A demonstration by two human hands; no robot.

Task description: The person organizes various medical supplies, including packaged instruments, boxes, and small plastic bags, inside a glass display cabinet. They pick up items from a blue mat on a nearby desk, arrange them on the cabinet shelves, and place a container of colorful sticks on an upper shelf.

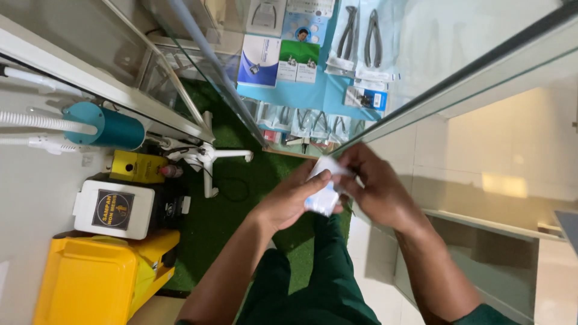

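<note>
Two hands show, and both hold one small white packet (pixel 324 188) in front of the person's body. The left hand (pixel 293 198) grips it from below, with the thumb on top of its near side. The right hand (pixel 374 186) pinches its far top corner with bent fingers. Both hands are closed on the packet, and the packet sits right between them, touching both. Fingers cover part of it, so its full shape is hard to tell.

Past the hands is a glass cabinet (pixel 421 90) with a blue shelf (pixel 337 90). Two big metal pliers (pixel 360 36) lie there in clear bags, side by side. Below them is a row of smaller tools in bags (pixel 313 123); the glass edge cuts some off, so I cannot count them well. A few small boxes (pixel 283 60) lie beside the pliers.

On the floor is one green mat (pixel 241 186). To the left stand one yellow bin (pixel 90 283), cut off at the bottom, one white box with a dark label (pixel 114 209), one small yellow box (pixel 135 167) and one teal tank (pixel 111 126). The person's dark green trousers (pixel 313 283) show under the hands.
</note>
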